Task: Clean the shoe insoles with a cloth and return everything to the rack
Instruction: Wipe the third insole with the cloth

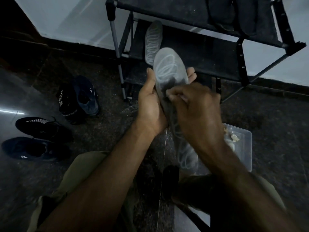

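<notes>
My left hand point(150, 104) grips a grey insole point(168, 66) with pale loop markings, fingers wrapped behind it and thumb along its left edge, toe end pointing up toward the rack. My right hand point(197, 106) is curled on a dark cloth point(168, 95) pressed against the insole's lower half; most of the cloth is hidden in the fist. A second insole point(153, 39) lies on the middle shelf of the black shoe rack point(209, 54). A third insole point(187, 158) lies on the floor under my right forearm.
Dark shoes stand on the floor at left: one pair point(87, 97) near the rack leg, another pair point(41, 129) closer to me. A clear plastic container point(245, 148) sits on the floor at right. More dark footwear point(230, 12) rests on the rack's top shelf.
</notes>
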